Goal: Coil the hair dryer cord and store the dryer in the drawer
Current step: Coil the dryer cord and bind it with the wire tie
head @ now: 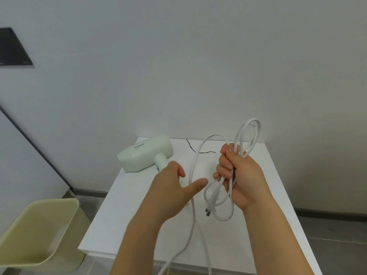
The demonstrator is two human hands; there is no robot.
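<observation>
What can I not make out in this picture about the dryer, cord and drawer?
Drawer: head view, none shows; the cabinet top hides its front.
Left hand: head view, its back covers the fingers; grip on the dryer handle unclear.
Cord: head view, the loose run is cut off by the bottom edge.

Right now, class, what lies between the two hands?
One loose strand of cord hangs between the left hand and the right hand, head view.

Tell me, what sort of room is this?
Likely a plain room at home, perhaps a bedroom or bathroom corner. A pale green hair dryer lies on a white cabinet, its cord bundled in the right hand, and a yellowish bin stands on the grey floor.
</observation>
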